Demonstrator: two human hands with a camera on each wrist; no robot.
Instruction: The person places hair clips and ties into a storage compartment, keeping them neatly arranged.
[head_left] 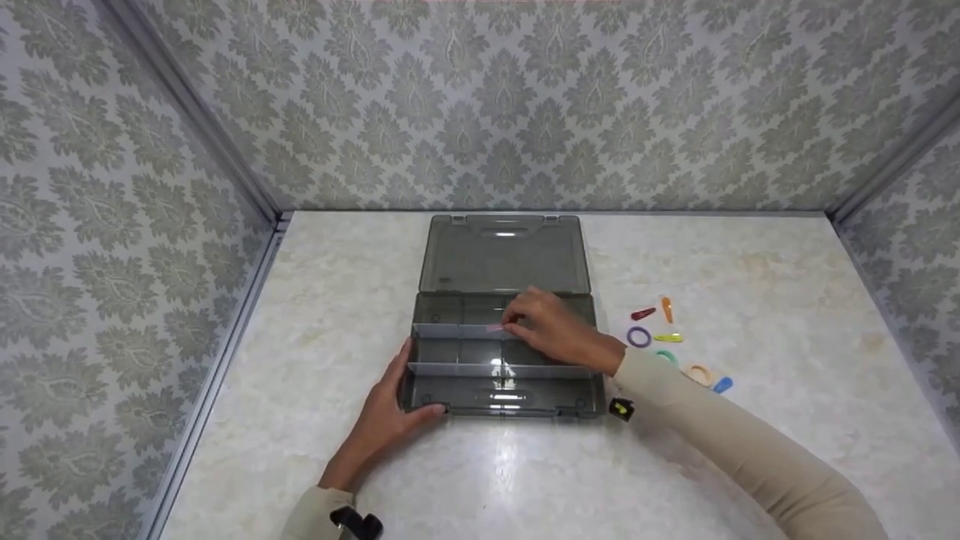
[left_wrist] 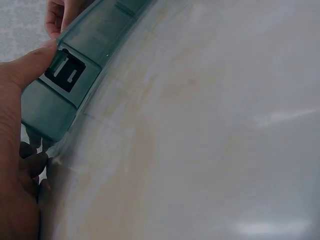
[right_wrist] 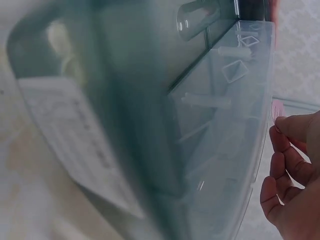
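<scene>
A smoky grey plastic organizer box [head_left: 465,394] lies with its lid [head_left: 506,259] swung back, and pale dividers cross its tray. My left hand [head_left: 386,409] grips the box's front left corner. Its thumb [left_wrist: 35,65] lies over the front edge beside a dark latch [left_wrist: 65,70], while the other fingers are along the side. Over the middle of the tray, my right hand [head_left: 551,326] pinches a small pink hair clip [head_left: 495,328] between thumb and fingertips. The pink clip shows partly in the right wrist view, beyond a translucent divider [right_wrist: 215,125].
Right of the box lie a red clip [head_left: 643,313], an orange clip [head_left: 667,309], a yellow clip [head_left: 669,337] and a blue clip [head_left: 722,385]. Among them are purple [head_left: 639,337], green [head_left: 666,356] and peach hair ties [head_left: 700,374]. Patterned walls [head_left: 510,105] enclose the marbled table [head_left: 337,285].
</scene>
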